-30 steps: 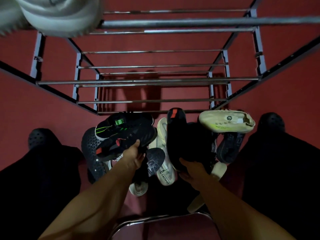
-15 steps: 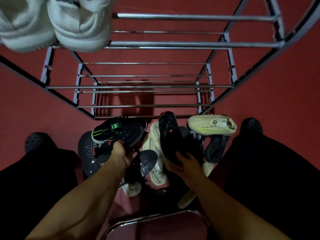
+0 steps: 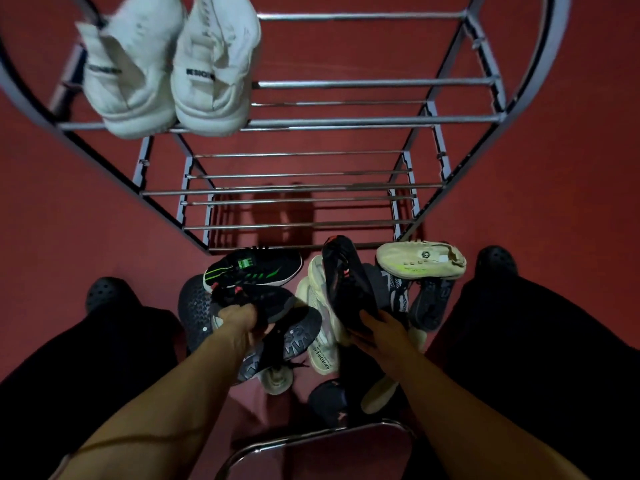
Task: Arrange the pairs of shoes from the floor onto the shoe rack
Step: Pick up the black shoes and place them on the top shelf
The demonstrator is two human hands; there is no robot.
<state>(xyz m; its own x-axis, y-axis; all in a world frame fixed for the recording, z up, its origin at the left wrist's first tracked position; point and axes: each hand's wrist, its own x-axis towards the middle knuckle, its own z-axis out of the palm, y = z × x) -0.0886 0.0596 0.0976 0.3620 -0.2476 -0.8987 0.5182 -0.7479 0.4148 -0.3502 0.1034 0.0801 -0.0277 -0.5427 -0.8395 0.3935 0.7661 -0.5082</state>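
A metal shoe rack (image 3: 346,123) of chrome bars stands in front of me on the red floor. Two white sneakers (image 3: 173,71) sit on its top shelf at the left. A pile of shoes lies on the floor at the rack's foot. My left hand (image 3: 242,323) grips a black shoe with red accents (image 3: 256,299) on the pile's left side. My right hand (image 3: 381,327) holds the matching black shoe (image 3: 346,282) upright by its heel. A black shoe with green stripes (image 3: 256,268) and a cream shoe (image 3: 419,259) lie nearer the rack.
My legs in dark trousers and black clogs (image 3: 104,292) flank the pile on both sides. A chrome chair frame (image 3: 311,441) curves below my arms. More cream (image 3: 318,327) and dark grey shoes (image 3: 429,303) lie tangled in the pile. The rack's lower shelves hold nothing.
My head has tilted up, bringing the white sneakers fully into view. My right hand has closed on the black shoe's heel and raised it; the left keeps hold of its shoe.
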